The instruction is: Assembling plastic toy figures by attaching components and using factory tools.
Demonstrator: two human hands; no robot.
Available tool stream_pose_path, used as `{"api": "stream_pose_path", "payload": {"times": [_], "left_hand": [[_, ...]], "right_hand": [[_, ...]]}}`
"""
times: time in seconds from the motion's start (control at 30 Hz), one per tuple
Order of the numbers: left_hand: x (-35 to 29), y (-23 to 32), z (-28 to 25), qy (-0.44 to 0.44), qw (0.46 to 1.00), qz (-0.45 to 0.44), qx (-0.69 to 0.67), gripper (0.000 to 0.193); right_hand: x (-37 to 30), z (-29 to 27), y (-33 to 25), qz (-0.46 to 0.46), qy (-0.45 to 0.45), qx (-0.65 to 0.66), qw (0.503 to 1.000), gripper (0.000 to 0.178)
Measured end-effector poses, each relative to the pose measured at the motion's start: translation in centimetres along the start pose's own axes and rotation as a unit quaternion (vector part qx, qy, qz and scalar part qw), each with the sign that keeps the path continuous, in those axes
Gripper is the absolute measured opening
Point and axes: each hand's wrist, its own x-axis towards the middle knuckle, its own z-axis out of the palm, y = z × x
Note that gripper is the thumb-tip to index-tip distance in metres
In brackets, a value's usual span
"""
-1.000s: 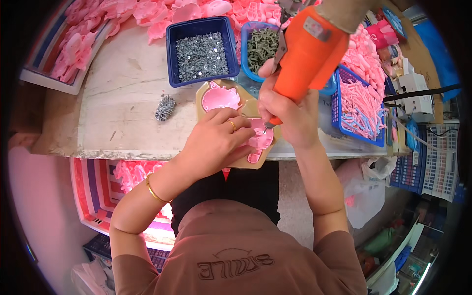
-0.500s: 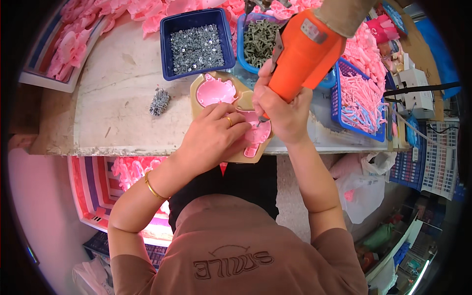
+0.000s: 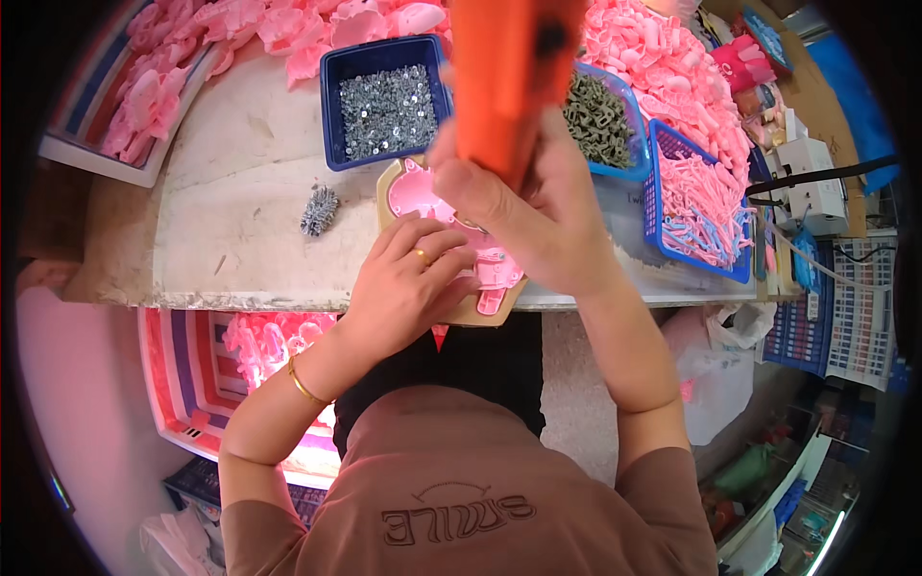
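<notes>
A bright orange power screwdriver (image 3: 509, 86) is gripped in my right hand (image 3: 552, 216), raised over the workpiece; its tip is hidden from sight. Below it, a pink plastic shell (image 3: 413, 187) lies in a tan holding block (image 3: 471, 314) at the table's front edge. My left hand (image 3: 408, 274), wearing a ring, rests over the shell and block with its fingers stretched out, covering part of the pink plastic. To the left of the block sits a spiky clump of small metal screws (image 3: 319, 209).
Behind the block stands a dark blue bin (image 3: 331, 144) of metal screws. A light blue tub (image 3: 641, 125) holds olive-grey parts, beside a blue basket (image 3: 656, 226) of pink and light-blue pieces. Heaped pink plastic parts (image 3: 663, 72) line the back. A striped box (image 3: 187, 384) stands below the table.
My right hand has lifted the screwdriver off the shell and brought it up and leftward, nearer the camera. My left hand's fingers have drawn back slightly.
</notes>
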Motion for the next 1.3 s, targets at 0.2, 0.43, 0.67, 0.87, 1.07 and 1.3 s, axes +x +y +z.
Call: {"api": "stream_pose_path", "payload": {"times": [0.2, 0.43, 0.67, 0.87, 1.07, 1.3], "left_hand": [[-1.7, 0.6, -0.2, -0.011, 0.997, -0.068, 0.020, 0.037], [-3.0, 0.7, 1.2, -0.041, 0.994, -0.076, 0.065, 0.048], [-3.1, 0.8, 1.4, -0.053, 0.993, -0.072, 0.076, 0.050], [-3.4, 0.7, 1.6, -0.068, 0.989, -0.094, 0.087, 0.048], [-2.5, 0.9, 1.4, -0.044, 0.993, -0.086, 0.068, 0.045], [-2.8, 1.1, 1.5, -0.036, 0.993, -0.087, 0.064, 0.048]], "right_hand": [[2.2, -2.2, -7.9, -0.336, 0.102, -0.374, 0.859, 0.027], [11.3, -5.1, -10.9, -0.448, 0.281, -0.303, 0.793, 0.055], [10.5, -2.6, -12.9, -0.096, 0.006, -0.270, 0.958, 0.057], [8.3, 1.8, -8.8, -0.187, 0.050, 0.005, 0.981, 0.067], [5.8, 1.4, -7.2, -0.077, 0.053, 0.039, 0.995, 0.067], [4.8, 1.6, -6.4, -0.081, 0.077, -0.011, 0.994, 0.062]]}}
